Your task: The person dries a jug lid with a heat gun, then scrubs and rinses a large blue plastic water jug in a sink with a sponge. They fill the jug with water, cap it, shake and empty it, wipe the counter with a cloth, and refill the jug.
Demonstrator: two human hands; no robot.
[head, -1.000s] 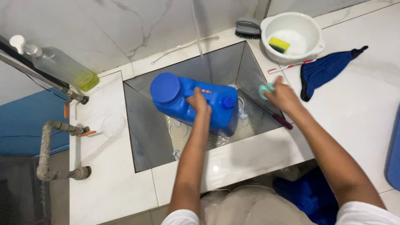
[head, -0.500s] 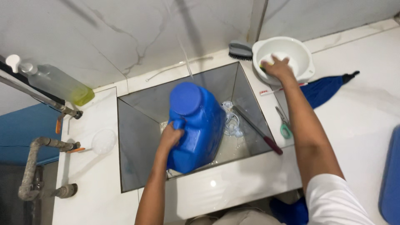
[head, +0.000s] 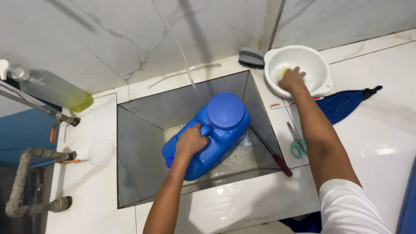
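A big blue plastic jug [head: 216, 134] with a wide blue cap stands tilted in the steel sink [head: 138, 147]. My left hand [head: 190, 141] grips the jug by its handle. My right hand [head: 292, 80] reaches into the white basin [head: 320, 65] on the counter behind the sink and rests on a yellow-green sponge [head: 284, 71]; whether the fingers close on the sponge I cannot tell. Water and foam lie on the sink floor under the jug.
Teal-handled scissors [head: 297, 141] and a toothbrush [head: 281, 105] lie on the white counter right of the sink. A dark red-handled tool [head: 273, 154] leans in the sink. A grey brush [head: 251, 58], a blue cloth [head: 346, 106], a soap bottle [head: 52, 89], pipes [head: 26, 173].
My right hand went from the sink's edge to the basin and now lies on the sponge; the scissors lie on the counter. My left hand turned the jug more upright.
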